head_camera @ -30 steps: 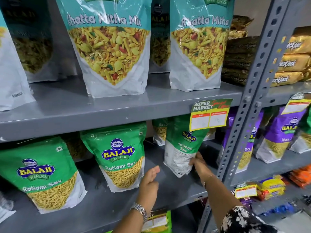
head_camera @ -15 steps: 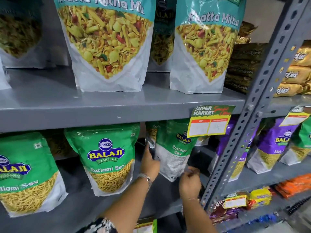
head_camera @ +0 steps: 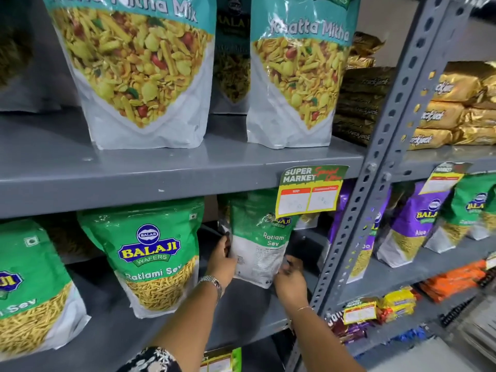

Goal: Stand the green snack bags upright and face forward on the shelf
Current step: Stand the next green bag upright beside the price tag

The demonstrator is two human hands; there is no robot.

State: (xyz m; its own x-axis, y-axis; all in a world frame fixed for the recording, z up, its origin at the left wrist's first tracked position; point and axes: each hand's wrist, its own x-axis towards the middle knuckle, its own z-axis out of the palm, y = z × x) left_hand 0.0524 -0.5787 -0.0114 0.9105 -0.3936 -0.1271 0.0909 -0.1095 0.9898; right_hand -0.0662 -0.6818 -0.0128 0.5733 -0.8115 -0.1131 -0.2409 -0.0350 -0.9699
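Observation:
On the grey lower shelf (head_camera: 112, 336) stand green Ratlami Sev bags. One (head_camera: 153, 253) stands upright in the middle with its front showing, and another (head_camera: 29, 291) is at the far left. A third green bag (head_camera: 260, 242) shows its white printed back, upright and a little tilted. My left hand (head_camera: 221, 260) grips its left edge. My right hand (head_camera: 291, 280) holds its lower right corner. More green bags sit half hidden behind it.
A price tag (head_camera: 311, 189) hangs from the upper shelf's edge over the held bag's top. A perforated grey upright (head_camera: 357, 210) stands just right of my right hand. Teal Khatta Mitha bags (head_camera: 139, 68) stand above. Purple bags (head_camera: 413, 221) fill the neighbouring bay.
My left hand came off the shelf and took the bag's left edge. My right hand slid down to the lower corner. The bag has turned more square to me.

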